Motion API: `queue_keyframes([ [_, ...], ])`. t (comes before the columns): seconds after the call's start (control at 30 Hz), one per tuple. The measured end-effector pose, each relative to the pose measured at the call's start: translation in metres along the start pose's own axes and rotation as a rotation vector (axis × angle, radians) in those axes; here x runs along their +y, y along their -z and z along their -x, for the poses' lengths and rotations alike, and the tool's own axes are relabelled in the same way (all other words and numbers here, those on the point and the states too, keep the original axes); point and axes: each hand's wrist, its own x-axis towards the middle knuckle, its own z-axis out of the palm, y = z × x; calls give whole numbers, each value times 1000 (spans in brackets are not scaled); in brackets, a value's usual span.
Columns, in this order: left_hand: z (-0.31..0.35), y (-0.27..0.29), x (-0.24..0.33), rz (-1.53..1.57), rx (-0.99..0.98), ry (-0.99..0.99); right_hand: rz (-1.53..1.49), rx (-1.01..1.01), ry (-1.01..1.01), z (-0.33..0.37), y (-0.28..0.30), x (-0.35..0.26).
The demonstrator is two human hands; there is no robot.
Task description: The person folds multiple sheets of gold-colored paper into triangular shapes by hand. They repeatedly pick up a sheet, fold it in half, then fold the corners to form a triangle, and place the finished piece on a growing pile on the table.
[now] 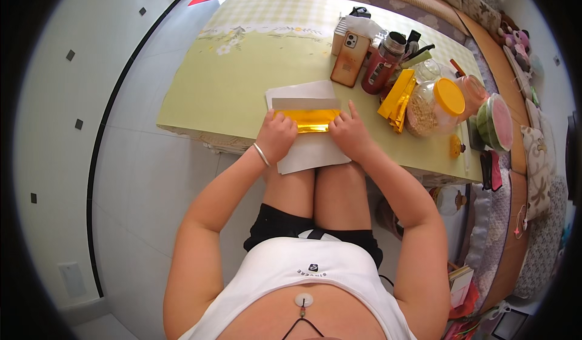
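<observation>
A sheet of shiny gold foil paper (312, 122) stretches between my hands at the table's near edge, with a greyish strip along its far side. The fingers of my left hand (279, 137) are curled over the foil paper's left end. At the other end my right hand (353, 135) pinches it, one finger sticking up. My thumbs are mostly hidden. Beneath the foil paper lie white sheets (309, 157), which reach over the table edge above my thighs. To the right of my right hand lies a stack of folded gold foil strips (398, 99).
On the table's yellow-green cloth (242, 85) stand a phone (351, 58), a dark red flask (384, 66), a yellow-lidded jar (427, 110) and a pink-and-green watermelon-patterned container (494, 122). A small orange-yellow item (456, 146) lies near the right corner. A sofa (418, 13) runs behind the table.
</observation>
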Motion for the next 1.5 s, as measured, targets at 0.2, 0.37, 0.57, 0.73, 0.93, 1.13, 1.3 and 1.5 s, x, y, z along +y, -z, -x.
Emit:
queue_keyframes([
  [0.2,-4,13,45,518,64,235,-304,36,-199,3,19,-56],
  [0.37,3,3,53,628,354,453,-895,11,-521,-10,8,-32],
  [0.57,-3,-5,54,600,325,676,-670,275,-429,-9,-1,-36],
  [0.73,-4,-12,51,604,243,722,-695,23,-52,3,11,-54],
  [0.93,-3,-11,51,607,261,722,-557,-116,-50,6,4,-57],
  [1.13,-4,-10,51,556,307,673,-530,-121,-93,7,0,-60],
  [1.3,14,1,43,610,187,572,-563,-160,-111,2,9,-64],
  [1.5,43,26,-3,305,273,192,-531,-252,25,-2,25,-57],
])
